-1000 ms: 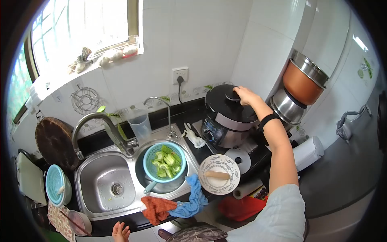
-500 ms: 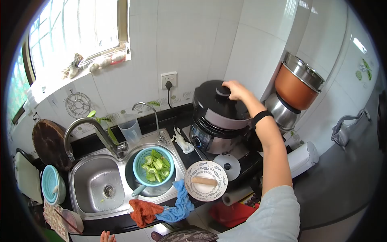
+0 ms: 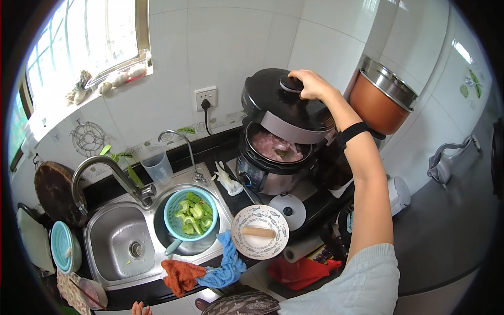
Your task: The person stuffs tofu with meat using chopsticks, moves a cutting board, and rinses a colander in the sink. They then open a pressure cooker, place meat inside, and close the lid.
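My right hand (image 3: 311,85) is closed round the knob of a big black pressure cooker lid (image 3: 270,97). The lid is tilted and raised above the electric pressure cooker (image 3: 273,180). Pinkish pieces of meat (image 3: 270,146) show in the pot below it. Only the fingertips of my left hand (image 3: 140,308) appear, at the bottom edge by the counter front. Those fingers look stretched out, with nothing seen in them.
A green-blue colander (image 3: 170,228) of cut green vegetables sits in the right sink bowl. Before the cooker are a fish-patterned plate (image 3: 269,248) with a tan stick-like piece and a small white lid (image 3: 296,212). Cloths (image 3: 223,275) hang over the counter edge.
My right hand has lifted the lid up off the cooker, uncovering the meat inside. My left hand stays low at the bottom edge. The view has shifted slightly.
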`<state>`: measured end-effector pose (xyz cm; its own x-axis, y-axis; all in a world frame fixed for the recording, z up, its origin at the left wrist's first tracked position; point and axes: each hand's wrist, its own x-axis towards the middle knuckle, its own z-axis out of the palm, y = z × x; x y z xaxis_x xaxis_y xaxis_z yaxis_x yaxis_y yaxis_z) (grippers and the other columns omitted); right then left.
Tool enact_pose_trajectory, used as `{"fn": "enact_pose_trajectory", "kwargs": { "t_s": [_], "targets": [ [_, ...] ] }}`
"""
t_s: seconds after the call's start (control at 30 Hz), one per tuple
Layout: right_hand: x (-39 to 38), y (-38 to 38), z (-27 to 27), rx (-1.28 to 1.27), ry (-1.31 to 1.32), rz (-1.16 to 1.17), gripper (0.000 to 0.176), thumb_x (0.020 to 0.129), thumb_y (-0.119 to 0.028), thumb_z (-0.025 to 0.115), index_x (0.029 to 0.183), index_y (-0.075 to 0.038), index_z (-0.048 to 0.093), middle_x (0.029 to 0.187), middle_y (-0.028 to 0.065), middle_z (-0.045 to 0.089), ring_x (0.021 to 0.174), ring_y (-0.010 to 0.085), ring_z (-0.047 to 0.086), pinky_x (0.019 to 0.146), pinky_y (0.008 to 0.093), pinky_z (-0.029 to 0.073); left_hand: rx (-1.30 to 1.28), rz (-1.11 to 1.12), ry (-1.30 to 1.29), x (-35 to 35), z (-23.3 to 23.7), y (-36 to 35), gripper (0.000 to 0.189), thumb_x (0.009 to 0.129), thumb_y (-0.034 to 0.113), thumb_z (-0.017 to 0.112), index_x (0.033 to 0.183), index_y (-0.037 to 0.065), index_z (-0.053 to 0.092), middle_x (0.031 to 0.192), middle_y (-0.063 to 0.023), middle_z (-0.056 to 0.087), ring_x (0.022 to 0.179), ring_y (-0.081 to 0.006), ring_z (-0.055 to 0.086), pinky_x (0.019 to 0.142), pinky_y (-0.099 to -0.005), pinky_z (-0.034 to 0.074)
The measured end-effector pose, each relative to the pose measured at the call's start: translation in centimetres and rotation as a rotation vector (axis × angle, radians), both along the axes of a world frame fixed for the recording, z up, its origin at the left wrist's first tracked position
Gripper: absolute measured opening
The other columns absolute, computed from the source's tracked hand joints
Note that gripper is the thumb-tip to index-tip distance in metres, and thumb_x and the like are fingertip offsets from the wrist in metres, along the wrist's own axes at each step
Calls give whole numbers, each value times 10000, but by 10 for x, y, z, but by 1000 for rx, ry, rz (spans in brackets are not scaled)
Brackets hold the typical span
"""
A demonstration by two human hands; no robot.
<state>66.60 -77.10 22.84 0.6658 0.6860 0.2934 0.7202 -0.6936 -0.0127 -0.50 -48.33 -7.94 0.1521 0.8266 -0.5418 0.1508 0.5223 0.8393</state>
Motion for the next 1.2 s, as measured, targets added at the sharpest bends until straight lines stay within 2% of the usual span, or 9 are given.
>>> {"fn": "enact_pose_trajectory", "kwargs": {
  "t_s": [0.37,0.43,0.53,0.67,0.8,0.83,0.93,1.2],
  "targets": [
    [5,-4,-15,40,3,-8,557,519,19,596,1065,-40,506,1016,153,549,999,306,507,857,346,425,-18,-9,9,-1,-5,-2,495,842,212,545,1250,-6,368,1224,-174,458,1041,-315,511,875,-397,415],
    [5,-3,-21,13,25,-37,548,560,59,516,1092,-73,510,1046,147,535,1016,308,491,823,354,435,-25,-19,-13,1,-7,-1,497,835,221,556,1241,-3,377,1214,-170,469,1030,-313,518,867,-400,418],
    [18,-4,-39,-7,1,32,544,561,51,524,1089,-78,514,1027,157,532,1006,314,493,825,356,432,-29,-12,-26,1,-13,1,493,828,233,565,1230,5,391,1201,-165,482,1019,-311,526,860,-404,420],
    [-5,1,-47,-57,82,-56,553,571,49,537,1105,-89,504,1064,155,509,1036,324,471,846,372,419,-28,7,-7,3,-15,1,481,831,241,558,1224,14,399,1196,-167,486,1029,-316,521,860,-407,424],
    [4,-1,-64,-48,118,-23,569,569,52,537,1116,-100,497,1068,144,506,1052,321,460,874,371,405,-35,3,-11,-1,-20,6,475,833,242,554,1236,45,400,1205,-164,480,1049,-344,505,885,-425,411],
    [0,-2,-63,-58,119,-30,569,568,50,532,1116,-97,499,1084,141,504,1056,318,459,884,369,400,-23,-17,-14,-21,-47,19,357,799,287,606,1104,135,503,1026,-41,572,786,-177,588,616,-241,467],
    [7,-6,-72,-50,65,-7,555,566,44,507,1104,-91,504,1063,142,509,1052,315,459,884,361,398,-29,11,16,-11,-37,12,320,807,291,594,1085,157,510,984,-22,590,742,-167,596,588,-244,461],
    [3,-13,-71,-51,72,14,565,540,57,500,1090,-73,503,1027,139,511,1029,321,465,871,353,396,-56,46,39,0,-42,14,297,823,250,573,1083,125,506,977,-45,596,723,-158,607,554,-238,470]
  ]
}}
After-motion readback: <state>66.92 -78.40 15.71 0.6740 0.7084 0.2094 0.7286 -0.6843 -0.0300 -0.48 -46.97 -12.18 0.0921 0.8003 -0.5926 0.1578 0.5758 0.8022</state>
